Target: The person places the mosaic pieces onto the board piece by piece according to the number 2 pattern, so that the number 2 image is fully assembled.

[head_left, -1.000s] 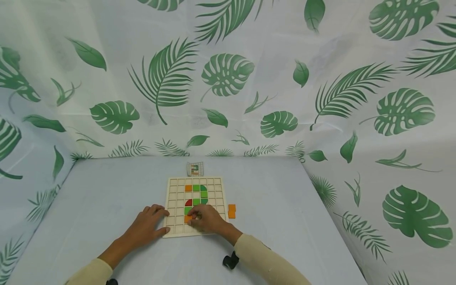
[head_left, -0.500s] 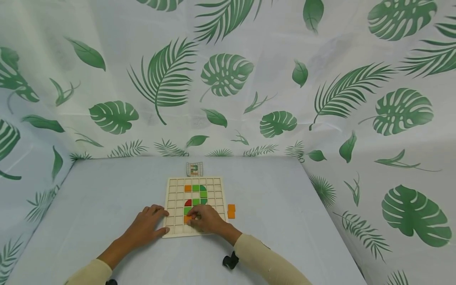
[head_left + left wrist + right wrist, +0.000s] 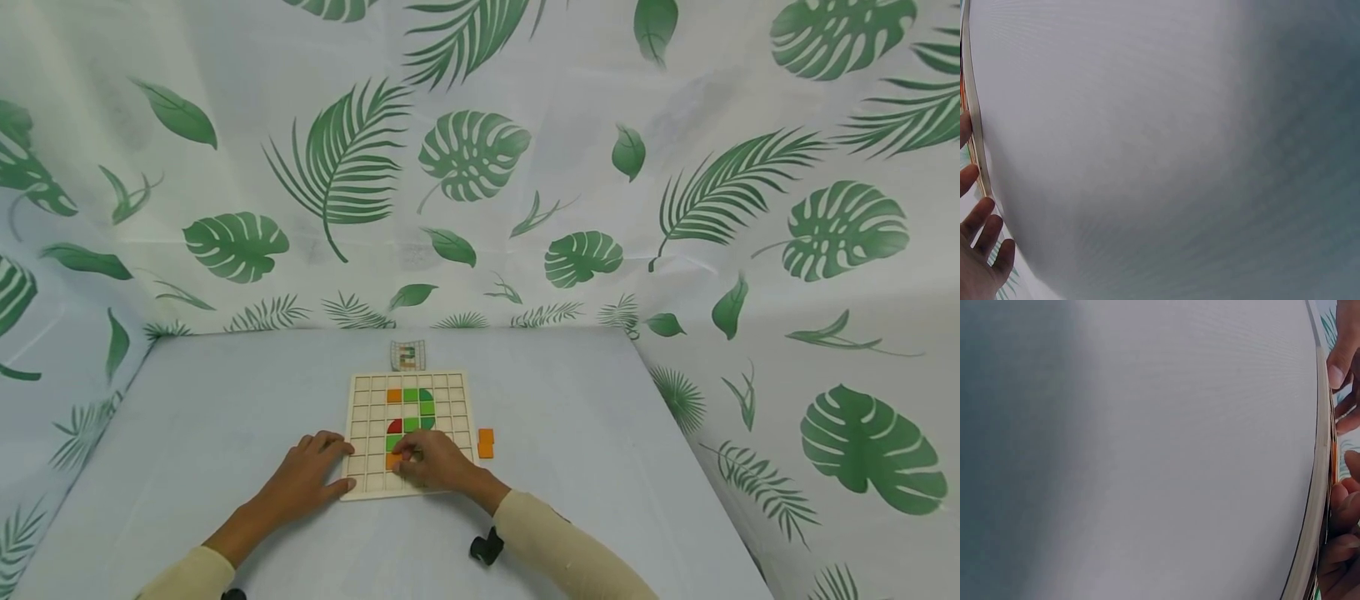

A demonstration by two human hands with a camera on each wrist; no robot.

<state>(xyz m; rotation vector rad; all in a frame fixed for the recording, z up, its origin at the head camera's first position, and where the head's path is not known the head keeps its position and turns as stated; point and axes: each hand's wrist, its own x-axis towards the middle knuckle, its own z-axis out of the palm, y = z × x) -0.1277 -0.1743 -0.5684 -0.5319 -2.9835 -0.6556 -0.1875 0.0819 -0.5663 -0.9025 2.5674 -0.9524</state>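
A pale square grid board (image 3: pixel 364 417) lies on the table with coloured tiles set in a bent path. My left hand (image 3: pixel 303 475) rests at its left edge, thumb on the near left corner area and fingers along the rim. In the left wrist view, loosely spread fingers (image 3: pixel 989 234) show beside the board's edge. My right hand (image 3: pixel 441 462) reaches over the lower middle of the board, thumb and forefinger pinching an orange square tile (image 3: pixel 391 461) below a green square tile (image 3: pixel 393 443). This hand hides several cells. The right wrist view shows the board's side (image 3: pixel 1311 531) and parts of fingers.
A small pattern card (image 3: pixel 407 356) lies behind the board. Two orange square tiles (image 3: pixel 486 443) sit right of the board. A red quarter-round tile (image 3: pixel 395 427) and several green tiles are set in cells. A leaf-printed sheet (image 3: pixel 480 242) hangs around the table.
Both hands keep their places on the board, the right one still at the orange square tile. The head view has shifted slightly.
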